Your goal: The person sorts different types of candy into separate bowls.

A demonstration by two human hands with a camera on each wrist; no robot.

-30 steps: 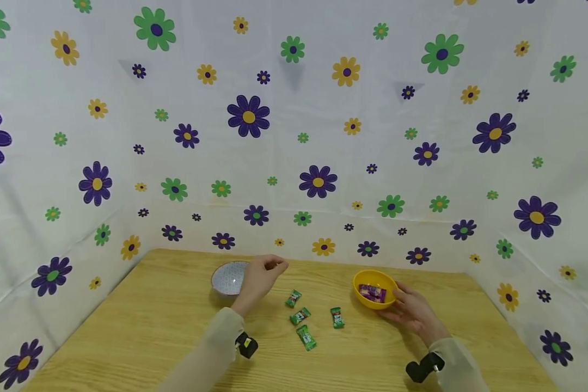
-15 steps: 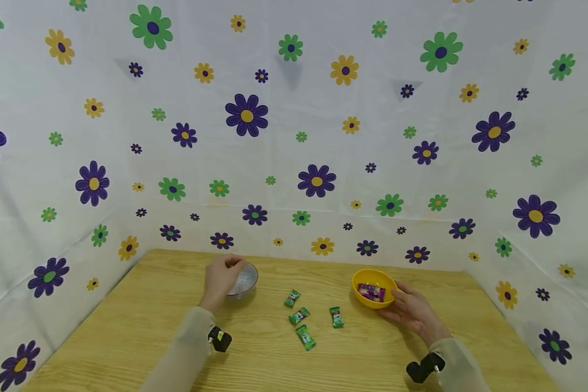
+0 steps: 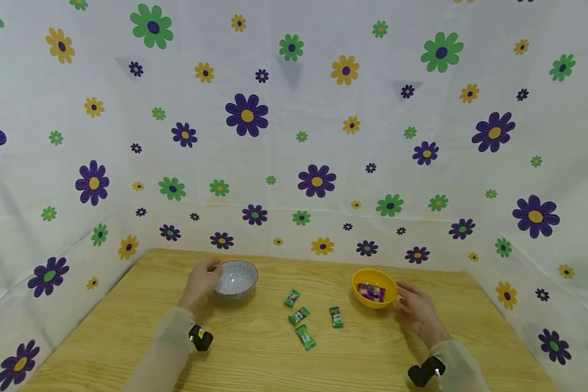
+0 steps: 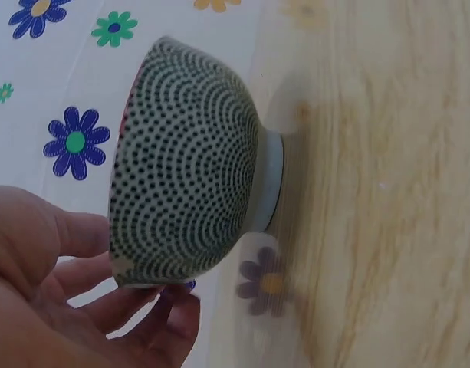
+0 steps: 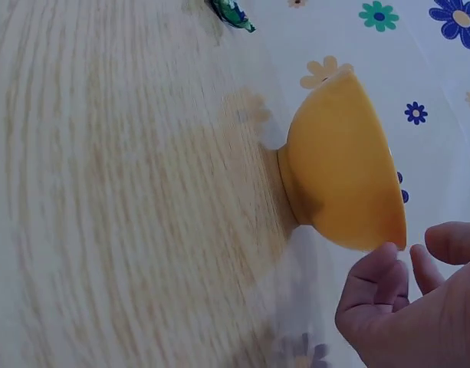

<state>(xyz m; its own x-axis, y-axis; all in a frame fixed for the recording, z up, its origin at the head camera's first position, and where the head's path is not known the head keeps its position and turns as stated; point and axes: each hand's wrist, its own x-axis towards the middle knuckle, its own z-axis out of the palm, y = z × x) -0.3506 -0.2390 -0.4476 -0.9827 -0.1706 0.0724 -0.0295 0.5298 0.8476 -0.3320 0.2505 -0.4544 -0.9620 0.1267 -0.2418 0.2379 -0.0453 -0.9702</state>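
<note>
A patterned ceramic bowl with a reddish rim stands at the table's left. My left hand is at its left rim, thumb and fingers loosely bent; in the left wrist view the dotted outside of the bowl partly covers the fingertips. On the right stands a yellow bowl holding purple-wrapped sweets. Beside its right side is my right hand, its fingers loosely bent; one fingertip lies at the rim in the right wrist view. Between the bowls lie several green-wrapped sweets.
The light wooden table meets a white flower-print cloth at the back and sides. A black wrist camera is strapped on the left sleeve, another wrist camera on the right.
My left hand has moved left across the patterned bowl to its left rim. My right hand has shifted slightly off the yellow bowl's side. The sweets have stayed in place.
</note>
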